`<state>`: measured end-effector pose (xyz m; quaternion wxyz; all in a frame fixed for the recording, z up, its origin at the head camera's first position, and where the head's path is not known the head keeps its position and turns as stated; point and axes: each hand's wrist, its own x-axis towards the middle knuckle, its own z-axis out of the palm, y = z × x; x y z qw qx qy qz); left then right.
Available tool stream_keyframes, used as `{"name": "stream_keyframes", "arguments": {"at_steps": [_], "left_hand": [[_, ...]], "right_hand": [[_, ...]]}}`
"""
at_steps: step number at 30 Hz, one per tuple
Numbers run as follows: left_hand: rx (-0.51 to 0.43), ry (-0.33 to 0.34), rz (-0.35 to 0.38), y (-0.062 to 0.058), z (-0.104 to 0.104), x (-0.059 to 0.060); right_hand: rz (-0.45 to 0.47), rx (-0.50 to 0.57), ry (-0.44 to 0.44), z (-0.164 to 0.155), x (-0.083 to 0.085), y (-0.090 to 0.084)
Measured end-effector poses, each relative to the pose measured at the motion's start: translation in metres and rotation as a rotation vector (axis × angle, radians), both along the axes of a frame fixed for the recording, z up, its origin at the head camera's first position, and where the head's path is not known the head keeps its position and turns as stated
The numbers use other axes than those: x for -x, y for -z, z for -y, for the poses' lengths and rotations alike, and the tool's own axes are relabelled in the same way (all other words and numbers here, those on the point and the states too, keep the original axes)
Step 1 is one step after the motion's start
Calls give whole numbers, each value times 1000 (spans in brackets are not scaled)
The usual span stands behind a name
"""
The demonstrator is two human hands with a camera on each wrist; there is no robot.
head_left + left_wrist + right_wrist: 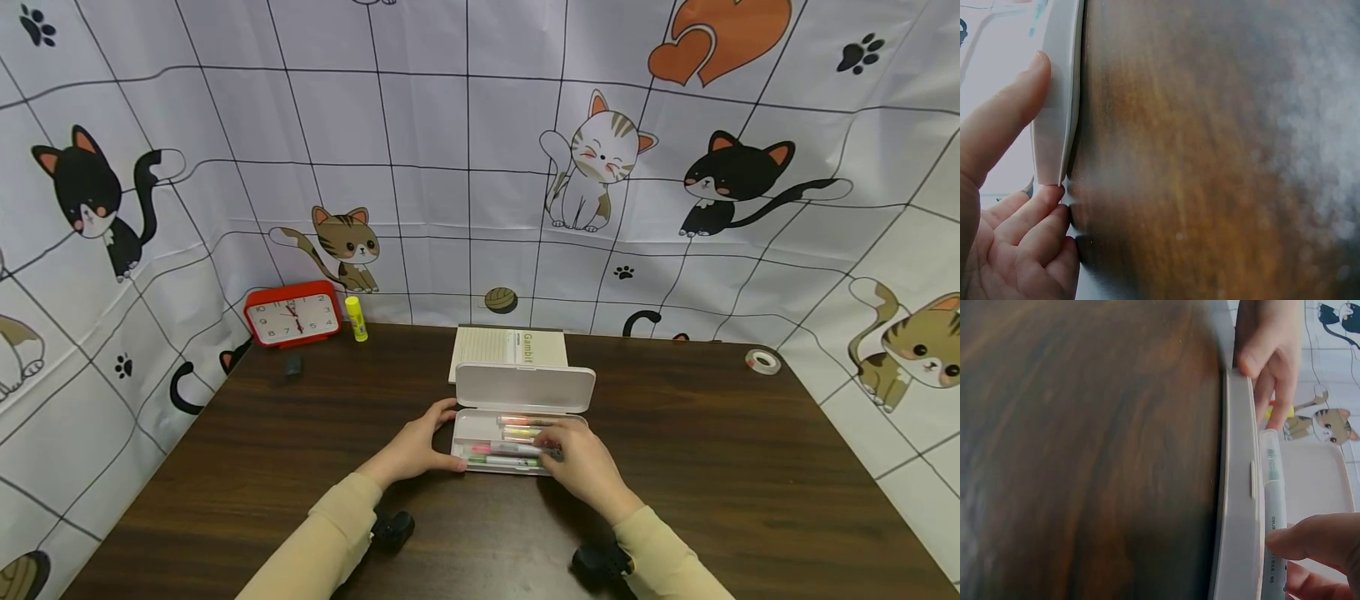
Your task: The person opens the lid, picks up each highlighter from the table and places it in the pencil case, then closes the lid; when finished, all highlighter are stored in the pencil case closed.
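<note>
A white pencil case (pixel 480 425) lies on the table, its lid (pixel 525 388) tilted back. Several white markers rest inside, among them a pink one (pixel 495 448) and a green one (pixel 491 460). My left hand (pixel 412 446) grips the case's left end, thumb at the front corner and fingers round the side; in the left wrist view the thumb lies against the front wall (pixel 1060 94). Over the right half of the case, my right hand (pixel 581 458) pinches a marker's right end. In the right wrist view its thumb overlaps the green-tipped marker (pixel 1274 506); the other fingers are partly hidden.
Behind the lid lies a cream notebook (pixel 487 346). A red alarm clock (pixel 292 315), a yellow glue stick (pixel 356 319) and a small dark block (pixel 292 364) are at the back left. A tape roll (pixel 762 361) lies at the back right, near the cat-print curtain (pixel 427 200).
</note>
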<state>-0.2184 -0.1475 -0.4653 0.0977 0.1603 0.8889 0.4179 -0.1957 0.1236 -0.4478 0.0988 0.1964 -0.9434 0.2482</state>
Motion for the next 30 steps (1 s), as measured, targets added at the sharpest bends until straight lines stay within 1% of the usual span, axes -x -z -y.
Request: {"name": "stream_keyframes", "arguments": {"at_steps": [3,8,11,15,18,19,22,25,26,30], "left_hand": [[1,-1,2,-1,1,0],[8,0,6,0,1,0],[14,3,2,0,1,0],[8,12,-6,0,0,0],[2,22,-26,-1,0,0],[14,27,-41,0,0,0],[20,28,-56,-1,-1,0],[17,20,-39,0,-1,0],[2,12,-22,0,-1,1],[9,3,-14,1,-1,2]], "right_hand": [[-11,2,-15,6,1,2],[-85,-12,-80,16,5,2],[-106,-27,-108,21,6,2],[-102,-19,-118,25,7,2],[-105,-4,-128,27,7,2],[-107,-1,-131,28,8,2],[-104,3,-134,28,8,3],[-99,12,-128,28,7,2],[-96,15,-126,27,7,2],[-96,27,-115,23,7,0]]}}
